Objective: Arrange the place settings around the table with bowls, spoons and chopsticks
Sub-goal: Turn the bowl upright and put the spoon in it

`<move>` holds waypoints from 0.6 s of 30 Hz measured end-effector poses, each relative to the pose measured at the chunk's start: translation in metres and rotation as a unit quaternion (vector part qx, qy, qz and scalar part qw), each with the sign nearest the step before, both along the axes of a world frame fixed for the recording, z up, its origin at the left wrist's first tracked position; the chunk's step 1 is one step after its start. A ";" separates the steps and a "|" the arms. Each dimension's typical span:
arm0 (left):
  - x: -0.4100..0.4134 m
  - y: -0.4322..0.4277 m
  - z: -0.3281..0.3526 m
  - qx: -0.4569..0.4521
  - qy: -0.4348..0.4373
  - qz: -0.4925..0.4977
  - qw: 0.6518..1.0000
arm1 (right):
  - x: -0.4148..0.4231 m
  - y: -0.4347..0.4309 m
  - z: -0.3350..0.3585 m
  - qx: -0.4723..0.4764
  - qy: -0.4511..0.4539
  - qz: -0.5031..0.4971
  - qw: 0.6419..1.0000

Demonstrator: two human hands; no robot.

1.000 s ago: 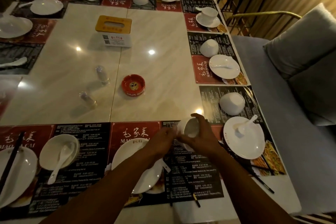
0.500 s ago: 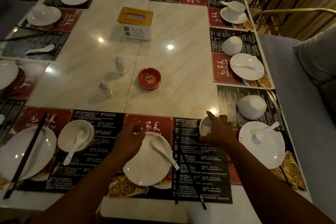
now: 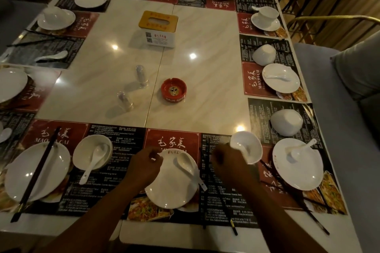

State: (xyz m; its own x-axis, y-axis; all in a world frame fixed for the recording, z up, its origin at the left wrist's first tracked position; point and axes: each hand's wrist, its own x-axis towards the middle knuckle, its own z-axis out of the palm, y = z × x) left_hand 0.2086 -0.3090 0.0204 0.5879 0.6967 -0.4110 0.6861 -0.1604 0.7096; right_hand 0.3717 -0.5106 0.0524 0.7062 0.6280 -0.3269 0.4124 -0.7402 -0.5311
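Note:
A white plate [image 3: 172, 189] lies on the red and black placemat [image 3: 170, 139] in front of me, with a white spoon [image 3: 185, 163] resting on its right side. My left hand [image 3: 144, 167] pinches the plate's far-left rim. Just right of the plate, a small white bowl [image 3: 248, 144] stands upright on the mat. My right hand [image 3: 228, 162] is curled against its near-left rim. Dark chopsticks [image 3: 233, 228] lie on the mat between plate and bowl, partly under my right wrist.
To the left is a set place: plate with chopsticks [image 3: 39, 170] and bowl with spoon [image 3: 92, 152]. To the right are a plate with spoon [image 3: 298, 162] and an overturned bowl [image 3: 286, 122]. A tissue box [image 3: 158, 26], red ashtray [image 3: 173, 90] and two shakers [image 3: 142, 75] stand mid-table.
A second ago both hands held the bowl above the mat. The spoon now lies on the plate, my left hand has moved to the plate's rim, and the bowl stands on the mat.

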 end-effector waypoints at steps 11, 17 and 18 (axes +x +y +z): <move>0.009 -0.016 0.004 -0.006 -0.005 -0.069 0.998 | -0.064 -0.012 -0.046 -0.026 0.109 -0.066 0.992; 0.012 -0.019 0.003 0.011 0.007 -0.103 0.995 | -0.069 -0.006 -0.052 -0.038 0.105 -0.067 0.991; 0.011 -0.019 0.002 0.010 0.008 -0.104 0.994 | -0.070 -0.005 -0.052 -0.040 0.097 -0.069 0.992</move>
